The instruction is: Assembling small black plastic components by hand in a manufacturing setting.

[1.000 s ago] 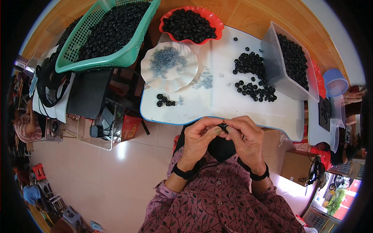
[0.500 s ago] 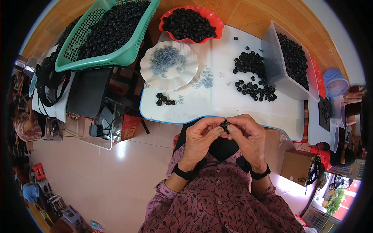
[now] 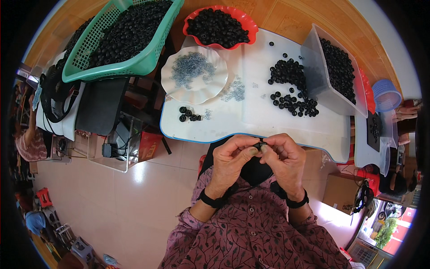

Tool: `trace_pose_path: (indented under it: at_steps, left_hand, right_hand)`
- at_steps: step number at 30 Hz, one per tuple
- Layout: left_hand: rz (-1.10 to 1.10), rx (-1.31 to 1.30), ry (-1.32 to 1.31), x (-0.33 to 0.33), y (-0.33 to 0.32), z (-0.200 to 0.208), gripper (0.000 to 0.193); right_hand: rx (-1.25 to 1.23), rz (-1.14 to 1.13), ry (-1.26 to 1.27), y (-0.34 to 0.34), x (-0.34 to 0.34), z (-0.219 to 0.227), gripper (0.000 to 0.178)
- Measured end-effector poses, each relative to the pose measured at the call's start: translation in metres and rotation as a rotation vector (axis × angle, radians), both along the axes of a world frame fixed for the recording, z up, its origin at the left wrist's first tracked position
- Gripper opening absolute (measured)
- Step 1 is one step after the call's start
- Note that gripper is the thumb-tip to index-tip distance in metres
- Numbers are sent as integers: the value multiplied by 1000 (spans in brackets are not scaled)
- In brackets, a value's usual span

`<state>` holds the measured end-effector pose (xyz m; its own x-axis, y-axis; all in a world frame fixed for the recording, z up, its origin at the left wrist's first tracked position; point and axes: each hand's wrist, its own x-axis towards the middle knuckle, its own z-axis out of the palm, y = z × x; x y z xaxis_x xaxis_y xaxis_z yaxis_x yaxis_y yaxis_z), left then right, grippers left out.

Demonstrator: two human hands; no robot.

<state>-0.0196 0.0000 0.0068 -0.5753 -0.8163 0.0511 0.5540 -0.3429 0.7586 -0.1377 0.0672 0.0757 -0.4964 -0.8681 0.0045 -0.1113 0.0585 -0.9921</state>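
Observation:
Just off the table's near edge, my left hand [image 3: 233, 154] and my right hand [image 3: 285, 157] meet fingertip to fingertip. Between them they pinch a small black round part [image 3: 259, 145], much of it hidden by the thumbs and fingers. On the white table [image 3: 273, 127] beyond lies a loose spread of black round parts [image 3: 289, 74]. A few similar black parts [image 3: 188, 115] sit at the left near small clear rings [image 3: 207, 114]. More clear rings fill the middle of a white scalloped plate [image 3: 172, 92].
A red scalloped bowl [image 3: 254, 33] and a green basket [image 3: 154, 58], both full of black parts, stand at the back and left. A translucent bin [image 3: 318, 74] of black parts rests at the table's right. Further right are a blue basket [image 3: 387, 95] and a cardboard box [image 3: 342, 190].
My right thumb and fingers have shifted slightly around the small black part, which has turned a little. Both hands stay in nearly the same place.

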Motion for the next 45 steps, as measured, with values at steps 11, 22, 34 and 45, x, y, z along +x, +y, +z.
trace_pose_path:
  at_steps: [11,22,34,45]
  left_hand:
    - [29,-71,-59,4,-5,-1,17]
    - [27,-54,-78,2,-4,-3,17]
    - [-104,70,78,4,-3,-1,18]
    - [-145,125,102,6,-3,-4,20]
  right_hand:
    - [-20,65,181,0,-4,-3,12]
    - [-53,95,213,2,-1,-1,15]
    - [-86,153,-62,1,-13,-8,14]
    - [-26,129,-51,-3,-11,-4,14]
